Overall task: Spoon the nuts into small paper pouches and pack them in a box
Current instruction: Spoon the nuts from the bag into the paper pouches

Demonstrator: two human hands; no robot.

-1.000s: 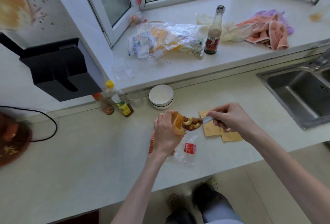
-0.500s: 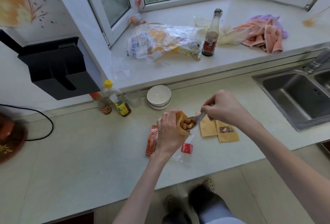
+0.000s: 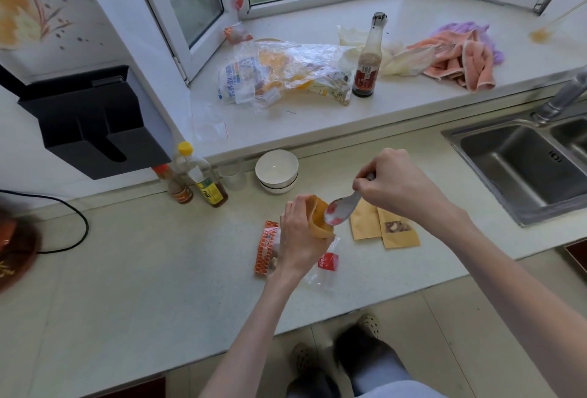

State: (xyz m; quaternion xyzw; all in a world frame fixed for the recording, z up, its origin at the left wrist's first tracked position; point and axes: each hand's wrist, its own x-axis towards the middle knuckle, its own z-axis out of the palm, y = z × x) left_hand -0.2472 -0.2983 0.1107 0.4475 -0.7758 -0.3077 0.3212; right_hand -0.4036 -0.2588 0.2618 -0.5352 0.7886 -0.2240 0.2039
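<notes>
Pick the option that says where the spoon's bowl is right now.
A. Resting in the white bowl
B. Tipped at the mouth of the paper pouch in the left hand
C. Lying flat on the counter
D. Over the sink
B: the right hand holds the spoon tipped at the mouth of the paper pouch held by the left hand.

Left hand [image 3: 298, 235] curled gripping, right hand [image 3: 394, 184] pinching, raised

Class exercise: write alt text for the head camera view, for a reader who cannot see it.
Over a kitchen counter, the left hand holds an open paper pouch while the right hand tips a spoon at its mouth. Two more pouches lie flat beside it, one showing nuts through its window; a white bowl stands behind.
</notes>
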